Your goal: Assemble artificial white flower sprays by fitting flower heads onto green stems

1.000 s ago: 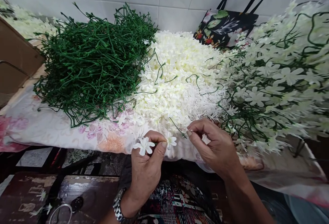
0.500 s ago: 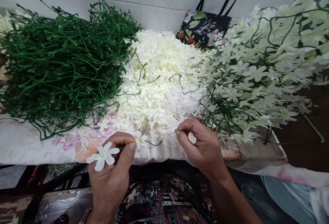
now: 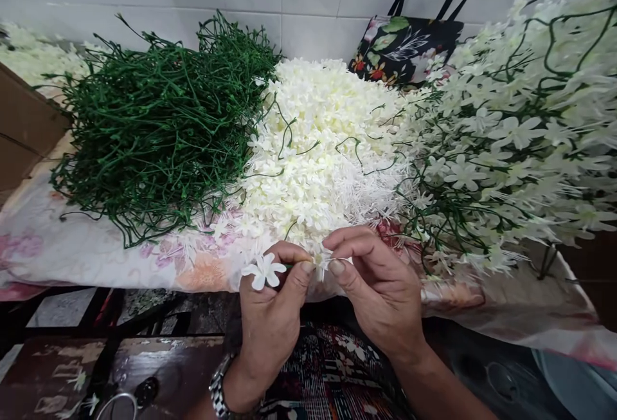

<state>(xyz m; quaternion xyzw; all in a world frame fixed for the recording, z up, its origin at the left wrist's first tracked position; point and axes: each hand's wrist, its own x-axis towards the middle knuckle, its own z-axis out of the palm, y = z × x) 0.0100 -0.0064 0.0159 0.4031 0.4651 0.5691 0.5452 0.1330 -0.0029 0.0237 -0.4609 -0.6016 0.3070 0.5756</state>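
Observation:
My left hand (image 3: 272,307) pinches a thin green stem with a white artificial flower (image 3: 263,271) on its end, thumb and forefinger closed. My right hand (image 3: 378,288) is closed in a pinch on a small white flower piece (image 3: 324,258), held right against the tip of the stem in my left hand. Both hands meet at the near edge of a heap of loose white flower heads (image 3: 322,143). A wristwatch (image 3: 219,388) sits on my left wrist.
A tangle of bare green stems (image 3: 159,124) lies to the left. Finished stems with white flowers (image 3: 511,137) pile up on the right. All rest on a floral cloth (image 3: 72,246). A black floral bag (image 3: 409,47) leans on the tiled wall. A brown box (image 3: 24,124) stands at far left.
My right hand has come left with its small white piece to meet my left hand. The left hand with the flowered stem has come up to the heap's edge.

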